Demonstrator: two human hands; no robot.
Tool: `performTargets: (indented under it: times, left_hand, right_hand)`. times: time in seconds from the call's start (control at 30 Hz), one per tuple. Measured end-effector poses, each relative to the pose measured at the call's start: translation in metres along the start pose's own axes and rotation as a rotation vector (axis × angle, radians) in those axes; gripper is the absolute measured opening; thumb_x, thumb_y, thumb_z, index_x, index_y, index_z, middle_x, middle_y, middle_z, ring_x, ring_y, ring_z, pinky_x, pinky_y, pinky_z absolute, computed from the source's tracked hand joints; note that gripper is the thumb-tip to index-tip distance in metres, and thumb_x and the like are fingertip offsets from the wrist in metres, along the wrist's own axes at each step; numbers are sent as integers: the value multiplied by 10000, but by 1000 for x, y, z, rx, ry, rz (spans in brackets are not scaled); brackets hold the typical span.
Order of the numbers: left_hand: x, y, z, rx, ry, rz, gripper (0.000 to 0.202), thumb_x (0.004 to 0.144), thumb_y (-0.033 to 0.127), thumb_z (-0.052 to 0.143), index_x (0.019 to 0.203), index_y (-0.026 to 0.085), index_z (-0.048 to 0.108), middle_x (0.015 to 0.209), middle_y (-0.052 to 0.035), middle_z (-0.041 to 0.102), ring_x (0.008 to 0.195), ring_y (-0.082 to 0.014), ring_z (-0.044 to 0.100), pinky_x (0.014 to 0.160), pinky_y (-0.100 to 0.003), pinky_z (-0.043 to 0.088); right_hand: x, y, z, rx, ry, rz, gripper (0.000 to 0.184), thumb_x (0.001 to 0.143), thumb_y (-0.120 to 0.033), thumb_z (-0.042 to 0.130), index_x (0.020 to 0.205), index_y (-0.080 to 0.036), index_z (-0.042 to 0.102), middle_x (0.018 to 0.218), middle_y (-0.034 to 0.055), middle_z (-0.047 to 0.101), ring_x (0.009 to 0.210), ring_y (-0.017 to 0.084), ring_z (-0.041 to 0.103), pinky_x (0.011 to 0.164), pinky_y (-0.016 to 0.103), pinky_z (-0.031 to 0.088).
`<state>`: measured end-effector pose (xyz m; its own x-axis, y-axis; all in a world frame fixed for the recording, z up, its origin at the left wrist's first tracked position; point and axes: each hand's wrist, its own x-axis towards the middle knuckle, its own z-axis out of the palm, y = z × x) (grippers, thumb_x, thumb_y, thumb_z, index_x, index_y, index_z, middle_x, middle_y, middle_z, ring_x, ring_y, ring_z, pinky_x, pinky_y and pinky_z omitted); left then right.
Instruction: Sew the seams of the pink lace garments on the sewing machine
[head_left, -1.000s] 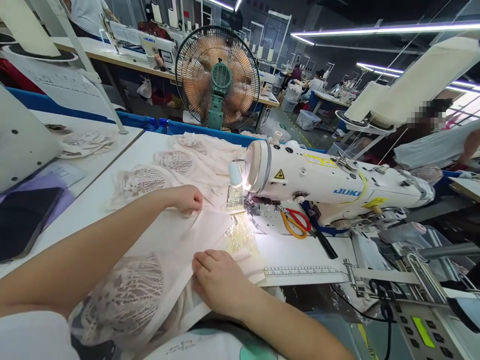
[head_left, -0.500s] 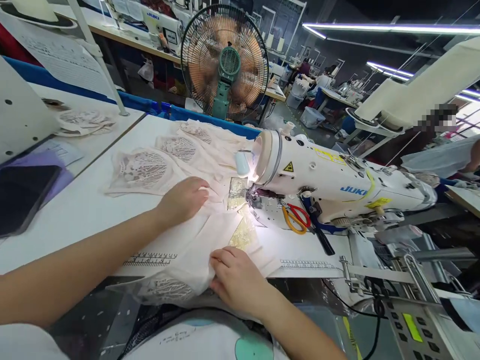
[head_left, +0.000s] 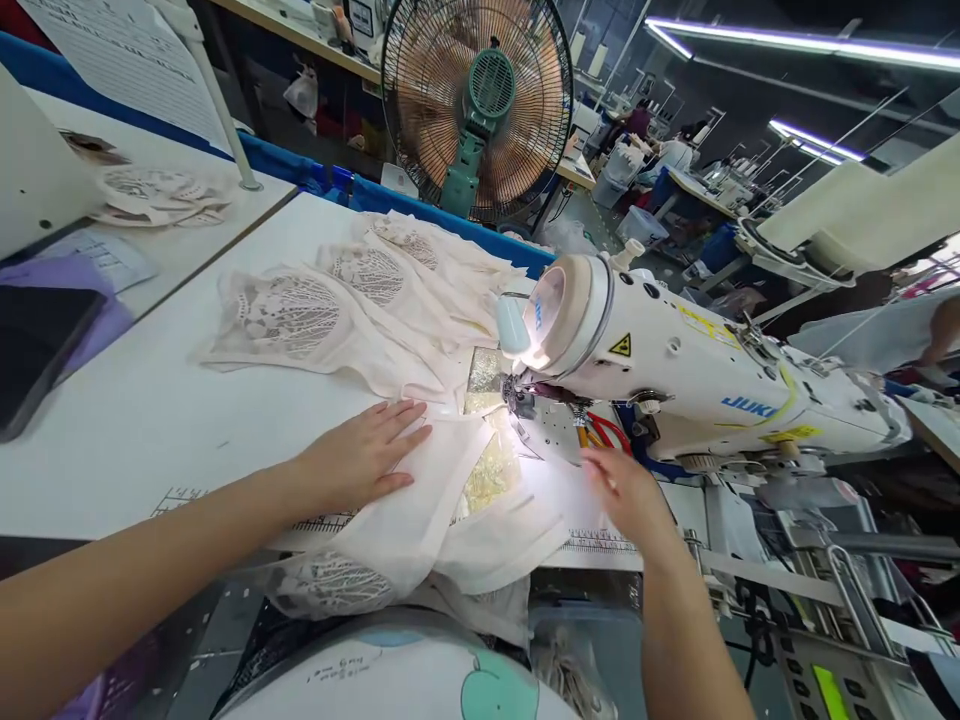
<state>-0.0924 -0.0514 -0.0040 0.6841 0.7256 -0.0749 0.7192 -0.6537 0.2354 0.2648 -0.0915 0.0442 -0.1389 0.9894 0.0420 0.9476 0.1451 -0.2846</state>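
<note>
My left hand (head_left: 364, 455) lies flat with fingers spread on a cream lace-cup garment piece (head_left: 409, 500), which drapes over the table's front edge. My right hand (head_left: 626, 500) is at the scissors (head_left: 611, 430) beside the sewing machine, its fingers curled over the orange handle and hiding much of it; the red handle shows behind. Close to the left of the scissors is the lit needle area of the white sewing machine (head_left: 637, 340). A shiny gold-coloured plate (head_left: 491, 470) shows beside the fabric.
More cream lace pieces (head_left: 292, 310) lie overlapping behind my left hand. A phone (head_left: 45, 345) rests on purple material at the left. The fan (head_left: 480, 110) stands beyond the table. Cone thread (head_left: 847, 205) and a person's arm (head_left: 945, 330) are at the right.
My right hand has let go of the fabric's front edge and moved right to the scissors. My left hand has shifted slightly down and flattened on the fabric. The view has shifted.
</note>
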Motion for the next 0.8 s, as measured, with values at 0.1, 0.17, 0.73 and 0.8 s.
performTargets:
  times: [0.1,0.17,0.73,0.8]
  left_hand:
    - [-1,2,1,-3,23,-10,567,899,430,486,1392,151,449,1508,-193,290,1402,-326,275,1149,-470,232]
    - [-1,4,0,39,29,-23,556,898,431,493,1384,163,460,1503,-201,303,1393,-330,294,1135,-480,269]
    - [-2,1,9,121,305,55,493,924,473,380,1257,186,604,1375,-179,517,1289,-316,468,1059,-480,409]
    - [1,2,11,43,389,26,529,933,521,327,1191,192,652,1358,-158,541,1285,-294,474,1074,-460,395]
  right_hand:
    - [23,39,-4,-112,16,173,324,886,-217,372,1024,-151,658,1032,155,680,943,283,645,812,421,523]
    - [36,50,-2,-167,-19,232,283,869,-185,428,1033,-160,657,1042,142,674,985,281,630,830,395,502]
    - [73,26,-17,-292,-274,296,142,852,-236,629,936,-122,642,958,97,675,841,199,638,701,284,455]
    - [79,20,-19,-294,-237,335,198,911,-316,584,942,-129,642,928,67,680,837,184,643,747,313,480]
